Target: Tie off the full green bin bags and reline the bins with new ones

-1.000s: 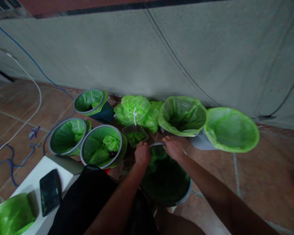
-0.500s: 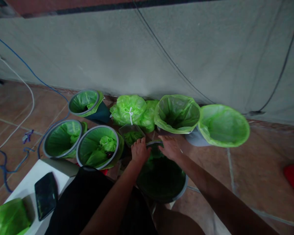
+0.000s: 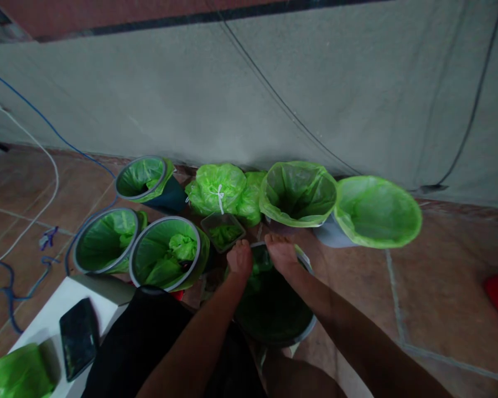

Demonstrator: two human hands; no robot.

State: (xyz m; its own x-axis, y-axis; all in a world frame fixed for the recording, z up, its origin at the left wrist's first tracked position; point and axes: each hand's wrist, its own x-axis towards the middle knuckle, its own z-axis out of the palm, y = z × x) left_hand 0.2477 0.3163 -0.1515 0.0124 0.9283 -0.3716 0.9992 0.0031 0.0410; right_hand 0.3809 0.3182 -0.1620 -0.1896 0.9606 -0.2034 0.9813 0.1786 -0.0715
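Low in the middle of the frame, the left hand [image 3: 239, 258] and the right hand [image 3: 280, 253] sit side by side on the far rim of a grey bin [image 3: 305, 326] lined with a green bag [image 3: 269, 298], both with fingers curled down over the edge, closed on the rim and liner. Just above the hands lies a small clear tray [image 3: 223, 231], and beyond it a tied green bag [image 3: 216, 188] rests against the wall [image 3: 249, 99]. Three lined bins [image 3: 166, 251] stand at centre left, two more at centre right, and a dark phone [image 3: 78, 337] lies on a white surface [image 3: 45, 318] at lower left.
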